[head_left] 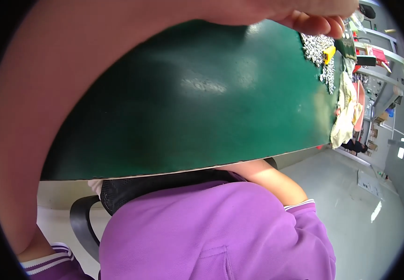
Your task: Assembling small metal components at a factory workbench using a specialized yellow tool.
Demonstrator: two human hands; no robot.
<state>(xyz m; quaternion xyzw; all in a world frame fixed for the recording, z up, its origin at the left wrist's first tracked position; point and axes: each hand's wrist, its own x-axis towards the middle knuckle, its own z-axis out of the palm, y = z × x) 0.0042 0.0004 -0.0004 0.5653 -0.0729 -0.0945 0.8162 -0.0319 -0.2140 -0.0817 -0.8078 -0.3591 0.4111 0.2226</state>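
Note:
My left arm sweeps up the left side and across the top, close to the camera. My left hand (304, 16) is at the upper right, cut by the frame edge. Its visible fingers are curled and closed; whatever they hold, if anything, is out of sight. Beyond the fingertips, a pile of small silvery-white pieces (316, 48) lies on the green tabletop (202, 112), with a yellow object (329, 55) among them. My right forearm (269, 177) runs to the table's near edge, where the tabletop hides my right hand.
A cream cloth (345, 114) hangs at the table's right end. Black chair parts (84, 219) show beside the purple clothing on my body. Shelves with boxes and a person in dark clothing (355, 146) are farther right, over a grey floor (332, 200).

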